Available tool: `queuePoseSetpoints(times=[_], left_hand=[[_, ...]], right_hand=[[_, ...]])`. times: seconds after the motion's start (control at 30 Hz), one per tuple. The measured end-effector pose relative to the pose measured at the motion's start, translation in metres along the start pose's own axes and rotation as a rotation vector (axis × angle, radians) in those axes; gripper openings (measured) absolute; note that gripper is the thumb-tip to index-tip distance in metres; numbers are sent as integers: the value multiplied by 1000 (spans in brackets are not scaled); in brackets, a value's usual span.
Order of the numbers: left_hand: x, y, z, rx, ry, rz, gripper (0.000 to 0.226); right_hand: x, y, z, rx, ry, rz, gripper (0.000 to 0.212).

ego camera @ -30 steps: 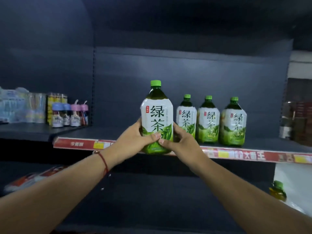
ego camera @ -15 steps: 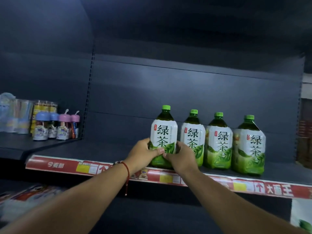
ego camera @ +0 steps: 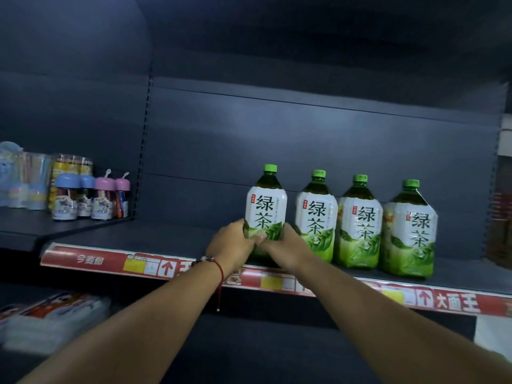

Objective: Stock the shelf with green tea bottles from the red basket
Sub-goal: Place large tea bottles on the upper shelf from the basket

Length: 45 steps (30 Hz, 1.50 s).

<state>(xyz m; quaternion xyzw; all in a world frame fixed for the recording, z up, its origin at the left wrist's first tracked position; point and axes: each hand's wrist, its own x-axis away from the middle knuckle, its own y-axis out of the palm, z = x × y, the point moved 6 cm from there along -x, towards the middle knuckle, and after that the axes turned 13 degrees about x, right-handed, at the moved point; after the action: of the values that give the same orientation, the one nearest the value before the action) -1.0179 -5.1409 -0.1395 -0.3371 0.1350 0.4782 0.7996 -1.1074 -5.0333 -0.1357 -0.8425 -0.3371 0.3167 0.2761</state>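
The green tea bottle [ego camera: 265, 209] stands upright on the dark shelf [ego camera: 177, 234], its long axis vertical, at the left end of a row. To its right stand three more green tea bottles [ego camera: 360, 223], the nearest one just beside it, with only a thin gap at the shoulders. Both hands hold the low part of the bottle from the front. The left hand [ego camera: 231, 243] wraps the left side and the right hand [ego camera: 282, 242] wraps the right side, and their thumbs almost meet on the green part of the label. So each grip is closed around the bottle, not loose. The two hands are about equally near, one at each side.

The bottom of the bottle is hidden behind the hands, so I cannot tell if it already rests fully on the shelf. I judge the placing is almost complete. The next move is probably to let go and draw the hands straight back. The red basket is not in view.
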Motion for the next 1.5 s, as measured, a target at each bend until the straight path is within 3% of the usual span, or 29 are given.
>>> queuePoseSetpoints(times=[0.13,0.27,0.43,0.73,1.03,1.3,1.43,1.5], left_hand=[[36,-14,16,-155,68,5,21],[101,-7,19,-325,207,-59,54],[189,35,17,-476,259,-244,71],[355,158,-18,-422,170,-617,74],[480,271,-17,-401,230,-943,76],[530,348,8,-382,348,-1145,75],[543,378,14,-360,389,-1217,74],[547,391,17,-355,412,-1237,74]], right_hand=[[41,-17,-10,292,-149,-64,46],[101,-30,8,753,-244,-67,79],[179,-30,69,928,-191,-156,78],[342,-10,243,925,148,-341,77],[498,-7,371,869,482,-518,81],[591,-28,446,835,766,-481,74],[627,-39,482,778,1028,-477,90],[634,-42,494,761,1108,-475,86]])
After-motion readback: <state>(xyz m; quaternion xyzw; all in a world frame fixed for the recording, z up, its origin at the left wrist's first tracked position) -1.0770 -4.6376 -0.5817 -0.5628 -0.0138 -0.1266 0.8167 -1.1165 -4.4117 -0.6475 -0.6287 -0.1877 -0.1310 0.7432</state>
